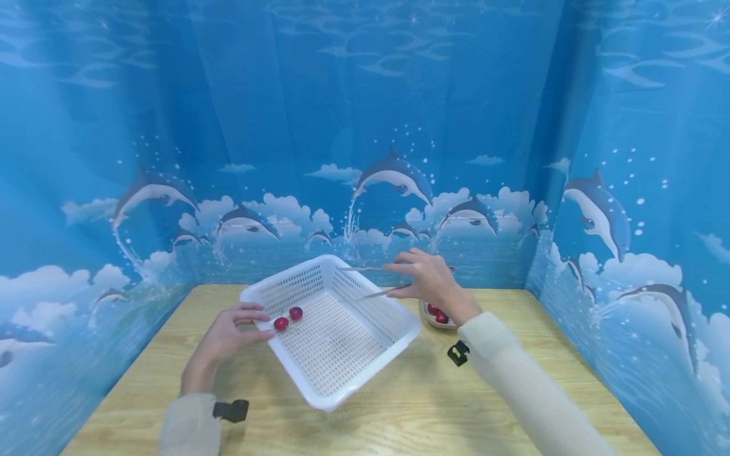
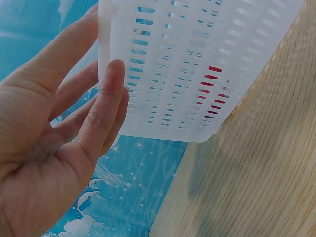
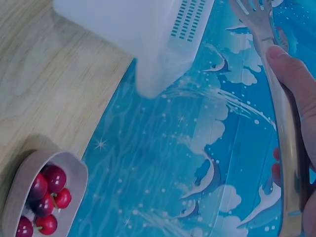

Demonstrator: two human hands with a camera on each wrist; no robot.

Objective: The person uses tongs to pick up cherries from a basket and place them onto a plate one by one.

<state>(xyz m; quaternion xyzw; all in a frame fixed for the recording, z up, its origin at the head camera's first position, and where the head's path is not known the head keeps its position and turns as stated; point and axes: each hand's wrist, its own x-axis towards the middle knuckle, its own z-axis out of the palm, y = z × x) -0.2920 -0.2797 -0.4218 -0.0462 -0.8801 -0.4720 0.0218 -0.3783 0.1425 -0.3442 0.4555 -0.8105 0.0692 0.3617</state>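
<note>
Holding tongs (image 1: 371, 282) in right hand (image 1: 428, 282); left hand (image 1: 228, 332) touching basket (image 1: 342, 380).

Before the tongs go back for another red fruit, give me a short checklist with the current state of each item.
1. Right hand grips the tongs: ok.
2. Tongs carry nothing, tips apart over the basket: ok.
3. Left hand steadies the white basket at its near-left wall: ok.
4. Two red fruits lie inside the basket: ok.
5. Small bowl holds more fruit: ok.
6. Basket flat on the table: not ok, it looks tilted.
</note>
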